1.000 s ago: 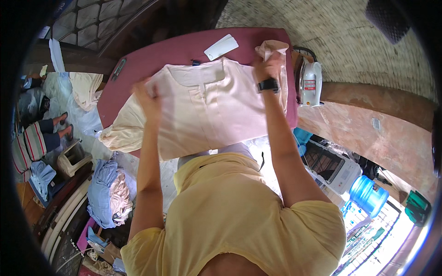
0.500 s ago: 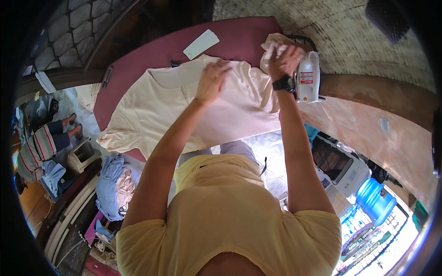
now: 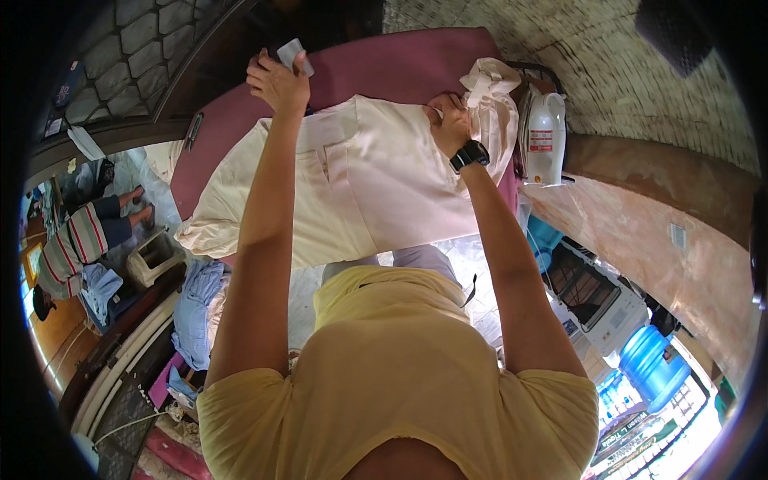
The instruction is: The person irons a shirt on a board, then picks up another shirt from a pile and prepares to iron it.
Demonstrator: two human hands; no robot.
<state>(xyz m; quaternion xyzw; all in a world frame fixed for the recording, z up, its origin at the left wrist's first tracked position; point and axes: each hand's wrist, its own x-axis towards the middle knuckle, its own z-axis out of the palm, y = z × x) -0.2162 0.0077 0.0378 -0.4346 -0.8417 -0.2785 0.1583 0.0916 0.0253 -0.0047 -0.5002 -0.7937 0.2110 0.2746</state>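
Note:
A cream short-sleeved shirt [image 3: 384, 184] lies spread over a maroon padded board [image 3: 376, 60] in front of me. My left hand [image 3: 278, 83] is raised at the board's far left edge. Between its thumb and fingers sits a pale, flat rectangular thing [image 3: 294, 54], like a phone or a card. My right hand [image 3: 452, 124], with a black watch on the wrist, presses onto the shirt's upper right part. Its fingers are curled at the cloth, beside a bunched sleeve [image 3: 494, 92].
At the board's right end stands a white appliance or bottle [image 3: 546, 140] with a red label, by a wire rack. A dark pen-like thing [image 3: 193, 130] lies at the left edge. A person in striped clothing [image 3: 76, 244] is off left. A blue water jug [image 3: 654, 368] stands lower right.
The pale rectangular thing has gone from the board into my left hand, which moved far left. My right hand came left and down from the bunched cloth onto the shirt.

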